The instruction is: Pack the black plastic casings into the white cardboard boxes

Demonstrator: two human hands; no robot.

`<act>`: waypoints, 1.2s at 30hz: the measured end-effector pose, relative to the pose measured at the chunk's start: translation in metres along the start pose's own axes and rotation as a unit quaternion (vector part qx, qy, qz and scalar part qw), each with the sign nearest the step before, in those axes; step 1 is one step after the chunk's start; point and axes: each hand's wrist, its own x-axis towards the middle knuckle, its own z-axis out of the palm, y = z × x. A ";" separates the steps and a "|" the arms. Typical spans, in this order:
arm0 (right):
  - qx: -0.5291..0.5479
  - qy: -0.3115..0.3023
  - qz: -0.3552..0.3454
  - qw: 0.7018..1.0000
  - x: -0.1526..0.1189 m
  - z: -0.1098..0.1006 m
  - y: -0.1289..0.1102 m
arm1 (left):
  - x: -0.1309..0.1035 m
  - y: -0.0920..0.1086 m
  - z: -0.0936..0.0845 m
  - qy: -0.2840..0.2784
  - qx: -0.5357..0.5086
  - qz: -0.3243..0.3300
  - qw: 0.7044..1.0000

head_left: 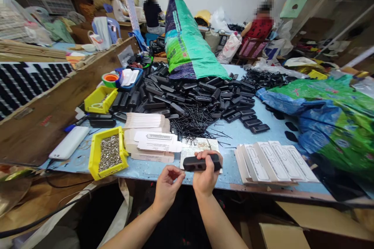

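The right hand [207, 173] grips a black case [197, 164] near its right end, the thumb over the near side and the fingers behind and on top. The case's long axis runs left to right across the front of the body, almost level, with its free end pointing at the left hand [169, 183]. That hand is just beside this end, fingers curled and thumb close to the index finger (whether it pinches something small, I cannot tell). Dark round spots show on the case's near face.

Right behind the case lies a pale board [187, 149], partly hidden by the right hand. Beyond it is a tangle of thin black strips [194, 122], and farther out a broad heap of black pieces [201, 94]. To the left of the hands are white cartons [156, 144], then a yellow bin [95, 155] full of small metal parts [110, 152]. To the right of the hands, more flat boxes [273, 161] lean in an overlapping row on the blue tabletop [228, 138].
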 end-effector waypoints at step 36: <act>-0.344 -0.144 -0.145 0.916 0.048 -0.079 0.018 | 0.085 0.066 -0.154 0.061 0.362 -0.035 0.930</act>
